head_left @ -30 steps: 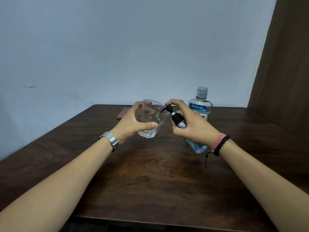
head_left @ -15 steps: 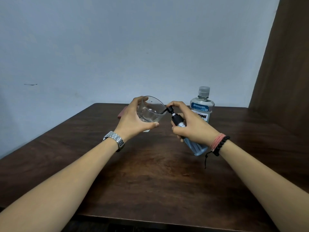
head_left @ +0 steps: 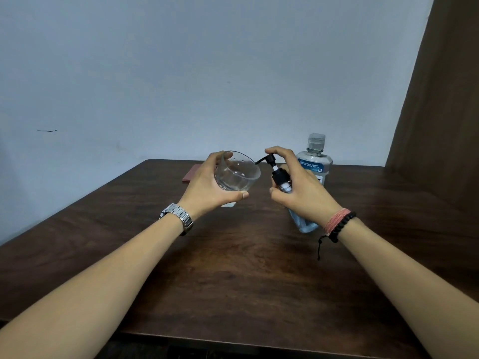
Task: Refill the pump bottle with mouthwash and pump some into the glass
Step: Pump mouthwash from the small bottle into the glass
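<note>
**Pump bottle aimed into the glass: the dispensing step**

The pump bottle point(head_left: 282, 182) sits just right of centre frame, lifted off the table point(head_left: 233, 268) and tilted so its black head leans toward the upper left. The right hand point(head_left: 300, 193) is wrapped round its body, with a finger curled over the top of the pump head point(head_left: 270, 158). The spout tip reaches the rim of the glass point(head_left: 237, 174), which the left hand point(head_left: 210, 187) grips round its side, tipped so the mouth faces the spout. Both are held in the air, close together at mid-frame.

Judging by this, the refill is done and the pumping is in hand. The pump stem looks extended, so the next move would be a firm press down on the head while the left hand keeps the rim under the spout; a slight drift of either hand could send the liquid outside the glass.

Much is hard to read. The right hand covers most of the bottle, so its fill level shows only as a pale blue patch at the base. Whether any liquid lies in the glass cannot be told. The mouthwash bottle point(head_left: 315, 161), capped, stands behind the right hand at upper right of centre, its lower half hidden. A pinkish flat thing point(head_left: 190, 174) lies on the table behind the left hand, partly covered.
</note>
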